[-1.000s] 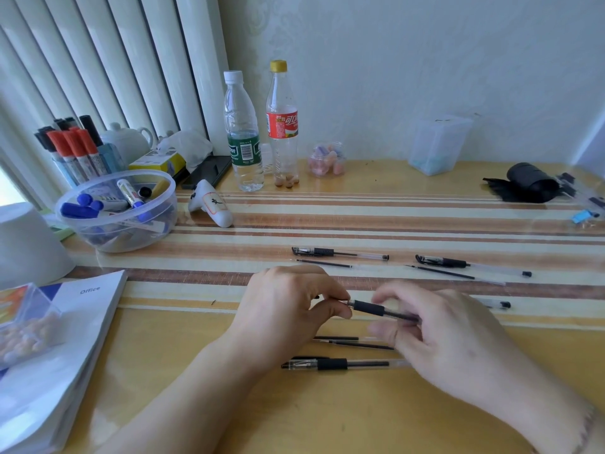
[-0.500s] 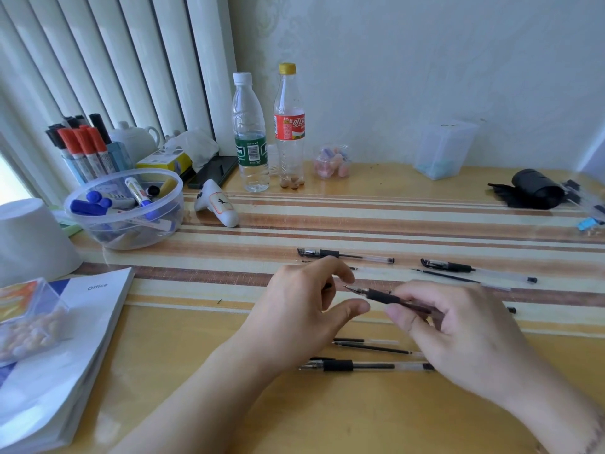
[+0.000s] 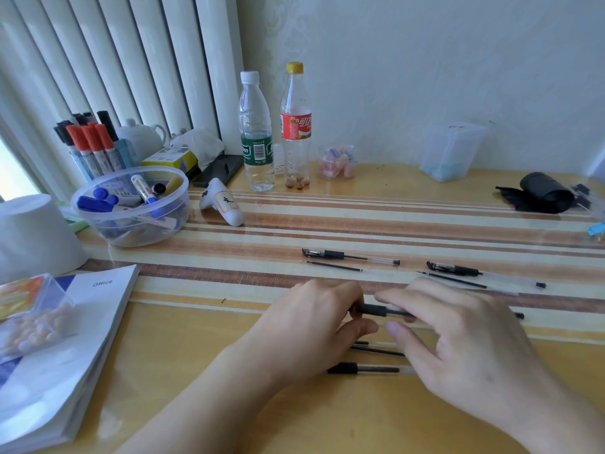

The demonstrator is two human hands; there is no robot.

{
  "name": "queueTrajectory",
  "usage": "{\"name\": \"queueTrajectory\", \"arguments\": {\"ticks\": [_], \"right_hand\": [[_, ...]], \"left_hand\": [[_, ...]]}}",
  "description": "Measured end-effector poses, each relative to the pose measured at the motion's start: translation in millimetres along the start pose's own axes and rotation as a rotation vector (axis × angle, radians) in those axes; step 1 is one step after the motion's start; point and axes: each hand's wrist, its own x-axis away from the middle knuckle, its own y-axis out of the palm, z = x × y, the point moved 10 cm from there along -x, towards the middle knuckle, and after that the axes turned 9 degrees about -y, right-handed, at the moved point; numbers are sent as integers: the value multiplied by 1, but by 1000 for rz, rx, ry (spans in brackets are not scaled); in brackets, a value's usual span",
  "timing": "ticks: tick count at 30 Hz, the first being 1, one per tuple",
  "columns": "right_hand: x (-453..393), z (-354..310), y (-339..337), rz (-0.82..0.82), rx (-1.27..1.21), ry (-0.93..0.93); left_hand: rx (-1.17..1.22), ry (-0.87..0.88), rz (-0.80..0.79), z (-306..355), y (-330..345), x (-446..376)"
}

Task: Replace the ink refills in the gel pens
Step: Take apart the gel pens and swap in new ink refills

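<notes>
The gel pen (image 3: 376,310), a slim clear barrel with a black rubber grip, is held level just above the table (image 3: 327,414) between both hands. The left hand (image 3: 314,326) curls its fingers round the tip end, hiding it; the right hand (image 3: 465,342) pinches the barrel between forefinger and thumb, its other fingers loosely spread and covering most of the clear shaft. Beneath the hands, partly hidden, lie a thin black refill (image 3: 379,350) and a second pen (image 3: 363,368). Beyond them, on the striped mat (image 3: 360,231), lie two capped pens, one to the left (image 3: 350,256) and one to the right (image 3: 484,274), each with a loose refill just beside it on the near side. Farther back stand a clear water bottle (image 3: 256,132) with a green label and a bottle with a red label (image 3: 295,126), close together. To the left are a white handheld device (image 3: 222,204), a round clear plastic bowl (image 3: 131,204) of markers, a cup of red- and black-capped markers (image 3: 88,142) and a glossy booklet (image 3: 65,355). At the far right lies a black roll (image 3: 543,191), and a frosted plastic box (image 3: 453,150) stands near the wall.
</notes>
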Motion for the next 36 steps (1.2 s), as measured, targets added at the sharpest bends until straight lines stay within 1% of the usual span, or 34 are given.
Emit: {"name": "queueTrajectory", "arguments": {"ticks": [2, 3, 8, 11, 16, 21, 23, 25, 27, 29, 31, 34, 36], "right_hand": [[-1, -10, 5, -20, -28, -58], [-1, -12, 5, 4, -57, -75], [4, -5, -16, 315, -243, -78], [6, -3, -22, 414, -302, -76], [9, -1, -29, 508, -406, -110], [6, 5, -29, 528, -478, -115], [4, 15, -29, 551, -467, -78], [7, 33, -32, 604, -406, 10], [12, 50, -33, 624, -366, 94], [16, 63, -32, 602, -308, 149], [19, 79, -34, 596, -262, 211], [27, 106, -41, 608, -273, 337], [31, 120, -42, 570, -301, 414]], "left_hand": [[-2, 44, -19, 5, 3, 1], [9, 64, -32, 7, 5, 1], [120, 96, -35, 15, -1, 4], [137, 116, -17, 20, -4, 5], [167, 154, -7, 23, -6, 5], [200, 142, 37, 21, -10, 4], [161, 104, 31, 11, -10, 0], [76, 30, 54, -8, -11, -5], [-19, -44, 58, -28, -12, -8], [-58, -99, 0, -43, -10, -7], [-50, -125, -97, -51, -7, -5], [-15, -127, -256, -55, -2, -2], [3, -133, -312, -56, 1, -1]]}}
